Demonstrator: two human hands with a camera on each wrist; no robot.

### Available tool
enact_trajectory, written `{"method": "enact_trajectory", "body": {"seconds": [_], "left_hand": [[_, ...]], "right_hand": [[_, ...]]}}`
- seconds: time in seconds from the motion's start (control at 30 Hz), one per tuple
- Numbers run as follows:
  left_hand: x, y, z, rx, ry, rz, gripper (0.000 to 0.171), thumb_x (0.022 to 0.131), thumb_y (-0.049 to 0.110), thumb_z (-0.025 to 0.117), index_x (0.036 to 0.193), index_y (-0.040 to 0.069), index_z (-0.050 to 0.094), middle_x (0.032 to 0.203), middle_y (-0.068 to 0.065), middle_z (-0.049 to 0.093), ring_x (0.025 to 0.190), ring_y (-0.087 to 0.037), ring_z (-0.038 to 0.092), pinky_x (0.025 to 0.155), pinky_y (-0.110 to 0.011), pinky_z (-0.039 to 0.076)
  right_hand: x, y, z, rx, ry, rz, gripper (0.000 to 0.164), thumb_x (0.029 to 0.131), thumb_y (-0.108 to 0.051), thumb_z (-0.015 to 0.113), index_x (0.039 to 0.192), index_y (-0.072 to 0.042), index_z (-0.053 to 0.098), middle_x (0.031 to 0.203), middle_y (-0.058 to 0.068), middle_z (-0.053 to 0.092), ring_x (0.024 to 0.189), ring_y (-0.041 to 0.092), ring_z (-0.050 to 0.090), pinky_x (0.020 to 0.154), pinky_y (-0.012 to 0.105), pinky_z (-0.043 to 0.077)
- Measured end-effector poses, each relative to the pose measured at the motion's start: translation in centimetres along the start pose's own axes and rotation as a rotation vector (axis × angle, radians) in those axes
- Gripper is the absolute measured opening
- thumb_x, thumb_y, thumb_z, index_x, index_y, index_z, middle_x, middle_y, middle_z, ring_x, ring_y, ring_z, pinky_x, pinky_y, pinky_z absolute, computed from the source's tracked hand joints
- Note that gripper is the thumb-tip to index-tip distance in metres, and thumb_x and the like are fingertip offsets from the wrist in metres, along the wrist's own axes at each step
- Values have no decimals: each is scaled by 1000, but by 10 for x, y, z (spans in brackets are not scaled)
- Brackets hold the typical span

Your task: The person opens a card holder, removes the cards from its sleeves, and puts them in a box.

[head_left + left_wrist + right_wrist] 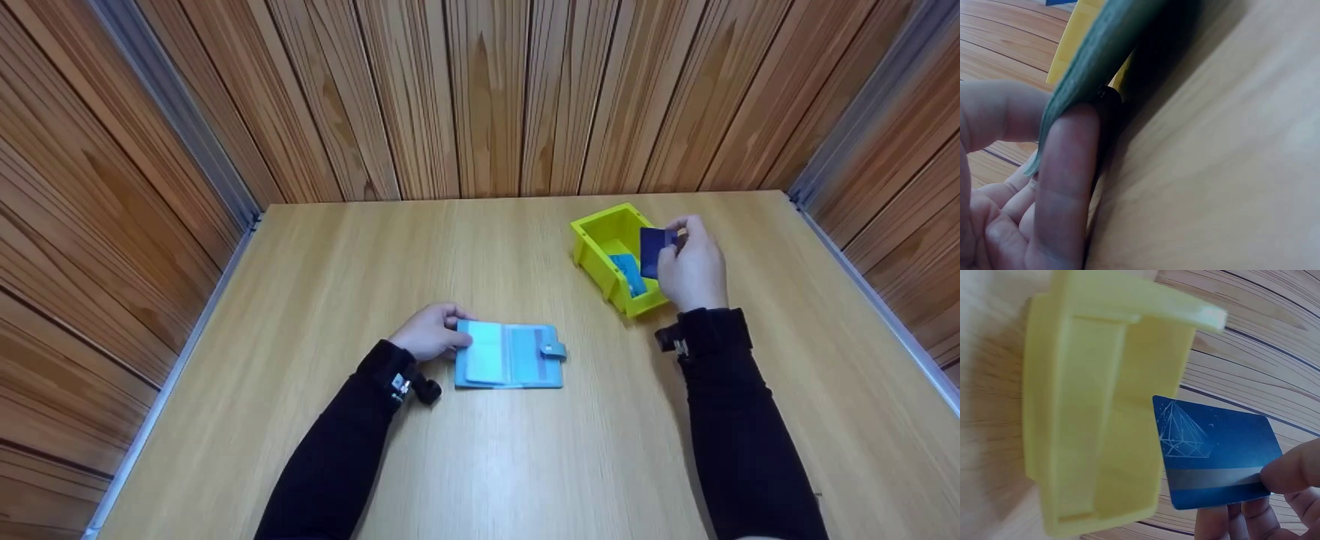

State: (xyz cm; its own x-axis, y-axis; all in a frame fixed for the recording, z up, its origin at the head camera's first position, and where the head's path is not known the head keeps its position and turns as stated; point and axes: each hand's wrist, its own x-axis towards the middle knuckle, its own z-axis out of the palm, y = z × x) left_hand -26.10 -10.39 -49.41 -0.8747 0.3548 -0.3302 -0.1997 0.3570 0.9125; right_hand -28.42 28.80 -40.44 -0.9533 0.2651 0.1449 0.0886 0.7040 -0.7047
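Note:
A light blue card wallet [529,367] lies spread on the table, its snap tab [553,350] at the right side. My left hand [435,332] pinches the wallet's left edge between thumb and fingers; in the left wrist view that edge [1081,73] is lifted at a slant over the tabletop. In my right hand [694,262] is a dark blue card [1216,439] with a grey stripe and a white line drawing, pinched at one end. It is held over the right side of a yellow bin [600,274]. Inside the bin rests a bright blue item [628,274].
The light wooden table [337,255] is bounded by plank walls [487,97] at the back and both sides. Metal strips [180,352] run along its side edges. Black wrist cameras [427,390] jut from both sleeves.

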Motion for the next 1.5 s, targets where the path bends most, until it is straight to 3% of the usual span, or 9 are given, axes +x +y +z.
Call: {"method": "enact_trajectory", "body": {"seconds": [0.2,0.53,0.8,1.07,1.3,1.5], "left_hand": [[1,-1,0,8,1,-4,35,85,7,72,119,11,62,106,-6,69,87,-20,66,70,-32,57],[-1,0,-1,4,-2,6,37,86,8,71,122,9,61,108,-7,68,88,-20,66,72,-32,58],[-1,1,0,-6,-7,14,38,86,5,71,122,7,61,107,-8,69,85,-20,66,70,-32,58],[1,0,0,23,3,-8,35,86,8,71,119,13,62,106,-6,69,88,-19,65,70,-31,57],[0,1,0,27,6,-1,35,86,8,71,120,11,62,107,-6,68,87,-19,65,70,-31,57],[0,0,0,24,4,9,34,86,8,71,118,11,62,106,-7,69,87,-20,65,71,-32,58]], "right_hand": [[6,10,15,-29,-50,19,31,103,-15,40,133,-14,45,117,17,51,108,35,48,94,52,43],[10,18,33,-51,-82,-24,26,103,-14,44,128,-16,50,115,14,49,103,32,48,92,50,45],[12,22,36,-56,-83,-24,34,102,-12,42,135,-15,49,120,16,51,109,33,49,97,53,43],[11,26,39,-76,-144,-22,44,101,-10,44,145,-9,39,141,23,42,130,39,44,109,57,36],[9,26,41,-89,-155,-65,49,97,-7,48,146,-5,40,138,27,44,126,41,46,109,57,35],[8,23,40,-105,-181,-37,50,100,-12,48,148,-8,38,143,26,41,123,38,45,108,57,36]]}}
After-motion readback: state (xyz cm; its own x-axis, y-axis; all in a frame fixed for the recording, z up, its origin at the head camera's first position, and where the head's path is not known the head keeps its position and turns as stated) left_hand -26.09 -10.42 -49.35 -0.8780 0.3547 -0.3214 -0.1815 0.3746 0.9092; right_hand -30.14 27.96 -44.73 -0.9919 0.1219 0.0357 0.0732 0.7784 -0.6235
